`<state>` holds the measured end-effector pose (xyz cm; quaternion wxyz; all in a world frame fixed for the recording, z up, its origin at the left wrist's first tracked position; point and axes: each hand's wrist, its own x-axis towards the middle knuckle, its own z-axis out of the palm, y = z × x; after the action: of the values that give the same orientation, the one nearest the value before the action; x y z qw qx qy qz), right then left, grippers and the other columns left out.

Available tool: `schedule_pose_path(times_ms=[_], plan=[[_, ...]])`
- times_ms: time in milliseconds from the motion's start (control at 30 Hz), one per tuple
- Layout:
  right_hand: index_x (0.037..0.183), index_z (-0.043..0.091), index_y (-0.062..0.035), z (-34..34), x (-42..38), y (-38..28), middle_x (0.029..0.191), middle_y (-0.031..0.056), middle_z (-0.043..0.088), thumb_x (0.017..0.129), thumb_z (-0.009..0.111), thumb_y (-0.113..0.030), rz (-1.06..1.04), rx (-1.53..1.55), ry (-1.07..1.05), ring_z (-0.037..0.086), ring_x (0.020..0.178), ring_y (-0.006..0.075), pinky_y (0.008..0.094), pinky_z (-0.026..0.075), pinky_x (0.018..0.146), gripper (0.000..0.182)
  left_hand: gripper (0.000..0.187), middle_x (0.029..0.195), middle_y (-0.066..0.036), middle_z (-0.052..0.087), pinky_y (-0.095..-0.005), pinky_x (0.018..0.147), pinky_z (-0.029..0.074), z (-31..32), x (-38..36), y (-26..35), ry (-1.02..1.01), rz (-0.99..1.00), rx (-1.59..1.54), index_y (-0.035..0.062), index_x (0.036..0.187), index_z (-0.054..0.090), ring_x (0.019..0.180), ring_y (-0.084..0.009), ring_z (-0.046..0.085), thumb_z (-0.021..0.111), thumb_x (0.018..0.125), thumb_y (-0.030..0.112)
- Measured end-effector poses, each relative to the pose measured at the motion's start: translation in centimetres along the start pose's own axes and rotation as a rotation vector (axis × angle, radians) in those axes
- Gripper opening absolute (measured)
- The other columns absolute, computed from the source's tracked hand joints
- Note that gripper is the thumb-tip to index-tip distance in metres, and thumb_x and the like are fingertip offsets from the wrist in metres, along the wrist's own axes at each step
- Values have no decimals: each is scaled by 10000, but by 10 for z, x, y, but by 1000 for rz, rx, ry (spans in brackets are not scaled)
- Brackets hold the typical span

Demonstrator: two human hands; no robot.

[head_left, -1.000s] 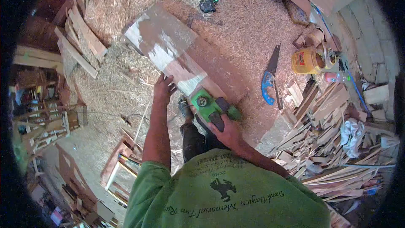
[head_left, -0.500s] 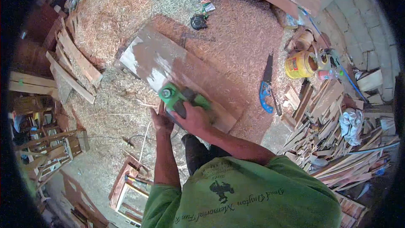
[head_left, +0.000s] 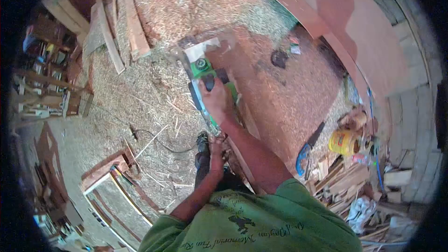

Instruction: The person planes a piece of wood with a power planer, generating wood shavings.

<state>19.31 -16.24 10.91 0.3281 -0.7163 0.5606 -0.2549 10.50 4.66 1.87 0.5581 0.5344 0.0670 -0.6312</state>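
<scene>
A green electric hand planer (head_left: 200,66) rests on the far part of a wooden board (head_left: 204,50), which stretches away from my legs. My right hand (head_left: 216,100) is closed around the planer's dark handle from above. Down at the board's near end is my left hand (head_left: 216,148), close to its edge. The left fingers are blurred and partly hidden, so their grip does not show. Pale, freshly bared wood shows just beyond the planer.
Shavings cover the floor. A blue-handled handsaw (head_left: 309,151), a yellow bucket (head_left: 343,143) and a pile of offcuts (head_left: 338,177) lie to the right. Loose planks (head_left: 133,23) lie at far left, a wooden frame (head_left: 114,189) at near left. A cable (head_left: 161,143) crosses the floor.
The planer, in my right hand, has moved to the board's far end. My left hand has left the planer's side and come back to the near end. The view has turned.
</scene>
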Motion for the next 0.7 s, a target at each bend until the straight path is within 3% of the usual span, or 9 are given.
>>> schedule_pose_path(times_ms=[167, 233, 500, 567, 600, 700], plan=[[1114, 651, 23, 7, 50, -51, 945, 290, 709, 911, 686, -515, 25, -51, -59, 703, 866, 468, 528, 559, 743, 576, 766, 1621, -197, 341, -367, 1182, 321, 16, 7, -39, -135, 297, 443, 8, 1626, 163, 1472, -296, 372, 549, 1050, 335], [1056, 683, 27, 25, 72, -56, 881, 302, 703, 896, 702, -530, -41, -82, 39, 698, 856, 488, 537, 542, 720, 580, 758, 1644, -236, 284, -377, 1232, 234, 15, 2, -31, -180, 266, 383, -36, 1610, 163, 1528, -312, 282, 567, 1045, 269], [929, 696, 75, 63, 153, -86, 961, 326, 702, 914, 650, -549, -126, -122, -26, 695, 896, 498, 552, 563, 783, 626, 785, 1651, -260, 254, -390, 1251, 190, 1, 17, -56, -166, 318, 426, -12, 1609, 196, 1540, -329, 258, 617, 1020, 291], [894, 720, 75, 76, 161, -77, 944, 320, 708, 894, 671, -596, -204, -90, 95, 699, 885, 498, 542, 542, 776, 672, 777, 1656, -260, 244, -401, 1256, 172, -6, 27, -67, -184, 349, 397, -7, 1604, 223, 1543, -332, 251, 622, 1016, 306], [909, 719, 77, 67, 155, -80, 944, 319, 709, 896, 664, -599, -184, -74, 22, 698, 900, 493, 536, 542, 788, 678, 771, 1658, -258, 239, -406, 1259, 163, -9, 37, -79, -206, 364, 379, -5, 1600, 240, 1544, -333, 248, 624, 1014, 315], [966, 708, 79, 34, 103, -38, 955, 328, 702, 905, 662, -527, -217, -58, -51, 692, 909, 500, 537, 553, 794, 610, 391, 1080, -98, 646, -354, 806, 527, -47, 79, -96, -39, 466, 157, 24, 1336, 549, 946, -217, 612, 519, 1046, 286]])
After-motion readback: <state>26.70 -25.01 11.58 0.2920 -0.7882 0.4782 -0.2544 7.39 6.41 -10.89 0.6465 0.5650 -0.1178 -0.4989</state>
